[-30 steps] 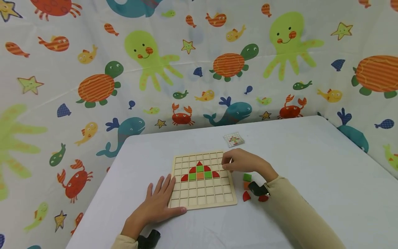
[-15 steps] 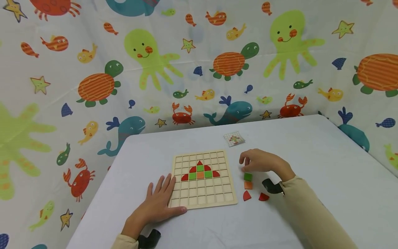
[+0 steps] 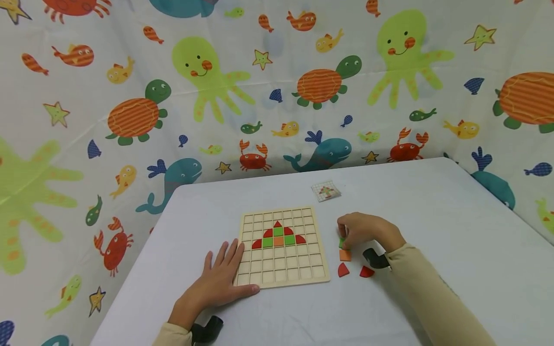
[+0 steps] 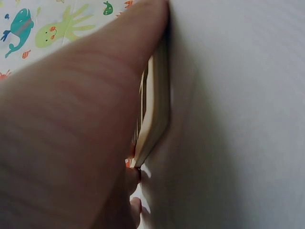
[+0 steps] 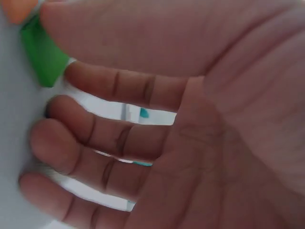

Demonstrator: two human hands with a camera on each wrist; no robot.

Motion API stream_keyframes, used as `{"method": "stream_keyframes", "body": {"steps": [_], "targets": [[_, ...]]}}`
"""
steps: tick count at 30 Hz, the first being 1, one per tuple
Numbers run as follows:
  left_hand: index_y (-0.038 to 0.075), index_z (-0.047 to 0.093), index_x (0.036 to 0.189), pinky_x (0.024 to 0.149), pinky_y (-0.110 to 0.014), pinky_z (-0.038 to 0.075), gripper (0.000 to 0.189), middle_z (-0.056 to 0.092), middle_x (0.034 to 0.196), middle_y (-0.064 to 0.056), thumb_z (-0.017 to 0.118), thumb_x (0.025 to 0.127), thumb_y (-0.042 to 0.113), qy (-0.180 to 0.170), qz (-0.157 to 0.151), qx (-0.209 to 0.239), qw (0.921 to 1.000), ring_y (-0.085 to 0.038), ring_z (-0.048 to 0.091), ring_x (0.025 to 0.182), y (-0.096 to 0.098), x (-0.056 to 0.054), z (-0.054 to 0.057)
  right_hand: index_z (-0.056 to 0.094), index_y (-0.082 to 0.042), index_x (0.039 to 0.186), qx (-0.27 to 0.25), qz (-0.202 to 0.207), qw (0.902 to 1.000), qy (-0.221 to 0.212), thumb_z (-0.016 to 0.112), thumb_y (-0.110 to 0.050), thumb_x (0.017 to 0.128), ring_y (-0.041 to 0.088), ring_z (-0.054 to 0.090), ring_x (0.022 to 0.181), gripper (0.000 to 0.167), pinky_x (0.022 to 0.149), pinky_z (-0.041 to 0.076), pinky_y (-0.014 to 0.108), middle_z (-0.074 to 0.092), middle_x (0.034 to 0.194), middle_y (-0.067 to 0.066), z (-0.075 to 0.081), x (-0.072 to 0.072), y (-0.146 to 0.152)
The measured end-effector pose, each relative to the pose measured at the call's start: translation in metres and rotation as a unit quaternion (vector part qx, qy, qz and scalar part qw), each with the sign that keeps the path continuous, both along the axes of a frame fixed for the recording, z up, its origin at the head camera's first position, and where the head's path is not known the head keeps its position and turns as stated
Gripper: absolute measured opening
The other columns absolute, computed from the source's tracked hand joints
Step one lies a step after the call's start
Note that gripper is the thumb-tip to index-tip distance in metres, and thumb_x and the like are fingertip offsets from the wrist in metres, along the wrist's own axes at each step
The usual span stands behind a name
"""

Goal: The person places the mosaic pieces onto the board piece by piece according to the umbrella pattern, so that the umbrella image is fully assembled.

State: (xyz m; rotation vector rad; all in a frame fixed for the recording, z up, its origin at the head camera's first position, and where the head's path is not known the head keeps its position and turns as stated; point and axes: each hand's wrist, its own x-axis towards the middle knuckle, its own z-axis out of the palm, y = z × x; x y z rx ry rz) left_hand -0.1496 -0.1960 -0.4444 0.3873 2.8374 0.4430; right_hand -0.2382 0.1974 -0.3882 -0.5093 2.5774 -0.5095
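A wooden grid board [image 3: 286, 277] lies on the white table, bearing a pattern of red, green and orange tiles [image 3: 278, 236] in its upper middle. My left hand [image 3: 220, 278] rests flat at the board's lower left corner, fingers spread along the side and thumb along the front edge. Right of the board, my right hand [image 3: 367, 229] pinches a green square tile [image 5: 45, 55] between thumb and index finger, close over the table. The other fingers are loosely bent. In the head view that tile is mostly hidden by the fingers.
Just below the right hand lie an orange square tile [image 3: 345, 255] and two red quarter-round tiles, one to the left [image 3: 343, 270] and the other [image 3: 366, 272] to the right. A small pattern card [image 3: 326, 191] lies behind the board. A sea-animal curtain [image 3: 277, 115] hangs behind the table.
My right hand has moved from the board's right edge out to the right and down onto the green tile, which its fingers now pinch. The left hand has stayed put.
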Motion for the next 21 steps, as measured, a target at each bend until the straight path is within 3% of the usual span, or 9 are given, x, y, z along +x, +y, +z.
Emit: {"method": "stream_keyframes", "body": {"steps": [7, 21], "targets": [[0.002, 0.022, 0.170, 0.121, -0.075, -0.005, 0.126, 0.013, 0.178, -0.020, 0.072, 0.083, 0.078, 0.001, -0.004, 0.005, 1.0000, -0.046, 0.002, 0.162, -0.0009, 0.0002, 0.0013, 0.063, -0.009, 0.093, -0.013, 0.007, 0.9999, 0.008, 0.083, -0.007, 0.088, 0.021, 0.055, 0.086, 0.021, 0.077, 0.049, 0.036, 0.060, 0.089, 0.004, -0.0025, -0.0023, -0.0048], [0.003, 0.023, 0.170, 0.121, -0.074, -0.007, 0.127, 0.013, 0.178, -0.019, 0.071, 0.081, 0.079, 0.005, 0.000, 0.006, 1.0000, -0.045, 0.000, 0.162, -0.0011, -0.0006, -0.0009, 0.060, -0.010, 0.093, -0.066, 0.018, 0.9969, 0.039, 0.082, -0.005, 0.088, 0.019, 0.054, 0.079, 0.023, 0.071, 0.046, 0.033, 0.057, 0.083, 0.002, -0.0107, -0.0064, -0.0060]]}}
